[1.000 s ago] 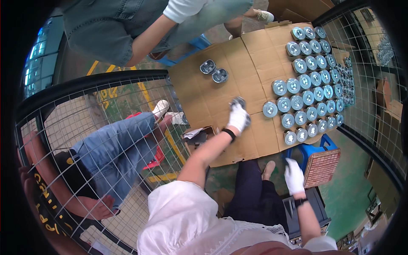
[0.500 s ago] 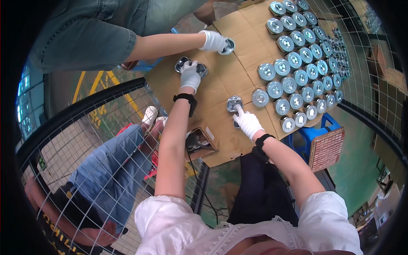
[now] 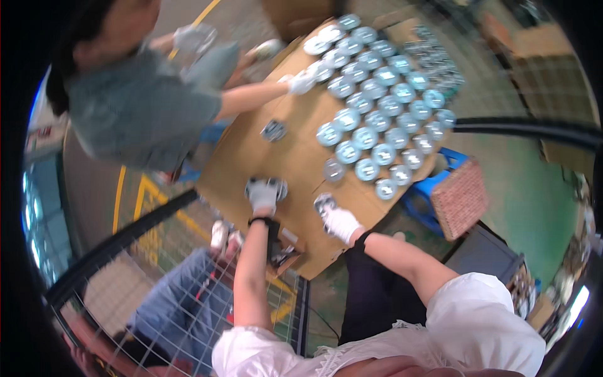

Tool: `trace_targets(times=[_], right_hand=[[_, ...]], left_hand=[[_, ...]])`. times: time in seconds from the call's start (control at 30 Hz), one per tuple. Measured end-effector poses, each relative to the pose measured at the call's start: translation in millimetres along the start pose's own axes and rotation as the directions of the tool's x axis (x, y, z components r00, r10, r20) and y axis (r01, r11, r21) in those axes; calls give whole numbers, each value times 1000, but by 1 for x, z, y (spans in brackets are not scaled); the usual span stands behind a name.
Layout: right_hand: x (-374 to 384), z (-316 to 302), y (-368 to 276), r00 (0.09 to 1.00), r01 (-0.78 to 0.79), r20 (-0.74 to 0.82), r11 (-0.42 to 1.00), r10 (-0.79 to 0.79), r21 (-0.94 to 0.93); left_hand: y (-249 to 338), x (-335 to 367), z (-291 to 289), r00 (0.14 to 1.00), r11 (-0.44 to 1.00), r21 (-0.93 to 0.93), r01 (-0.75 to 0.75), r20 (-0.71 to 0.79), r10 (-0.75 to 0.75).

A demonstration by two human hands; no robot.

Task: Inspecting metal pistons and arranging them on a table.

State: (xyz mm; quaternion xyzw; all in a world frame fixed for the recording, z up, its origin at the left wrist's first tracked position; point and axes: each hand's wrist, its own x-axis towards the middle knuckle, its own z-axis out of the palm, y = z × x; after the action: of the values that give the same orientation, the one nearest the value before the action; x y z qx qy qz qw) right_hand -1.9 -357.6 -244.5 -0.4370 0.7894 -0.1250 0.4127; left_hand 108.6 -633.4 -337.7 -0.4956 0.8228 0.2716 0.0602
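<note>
My left hand (image 3: 262,195), in a white glove, is closed over a round metal part (image 3: 278,186) on the brown cardboard sheet (image 3: 245,157). Close by to its right my gloved right hand (image 3: 342,221) grips another round metal part (image 3: 325,203) near the sheet's front edge. Several more round silver parts (image 3: 377,125) lie in rows across the far right of the cardboard. One single part (image 3: 274,131) lies alone in the middle. A person in a grey top (image 3: 141,107) reaches a gloved hand (image 3: 303,81) to the rows.
A wire mesh cage wall (image 3: 163,295) with a black rim stands at the lower left, with a person in jeans (image 3: 179,295) behind it. A blue stool (image 3: 430,195) and a brown woven block (image 3: 461,198) sit right of the cardboard on a green floor.
My head has swung, so the view shifted and blurred. Both hands have drawn back toward me along the cardboard, each still on a round part. The other person's hand moved to the rows.
</note>
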Motion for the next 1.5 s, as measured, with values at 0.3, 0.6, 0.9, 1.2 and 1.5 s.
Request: trace_targets(times=[0.3,0.6,0.9,1.2,1.5], right_hand=[[-297,-76,47,803,-474,-231,824,549,309],[-661,-74,81,300,-388,-435,525,849,757],[-996,110,96,-508,-336,-485,355,712,872],[-1176,314,185,-672,-53,273,-412,689,910],[-1174,357,200,-485,-442,24,-268,874,856]], left_hand=[[90,-156,-27,733,620,395,-678,415,538],[239,-324,-21,890,713,543,-444,356,284],[419,-527,58,522,14,564,-826,755,396],[550,-751,57,-32,20,-70,-997,671,741],[622,-1016,63,-517,-452,-286,-845,657,549]])
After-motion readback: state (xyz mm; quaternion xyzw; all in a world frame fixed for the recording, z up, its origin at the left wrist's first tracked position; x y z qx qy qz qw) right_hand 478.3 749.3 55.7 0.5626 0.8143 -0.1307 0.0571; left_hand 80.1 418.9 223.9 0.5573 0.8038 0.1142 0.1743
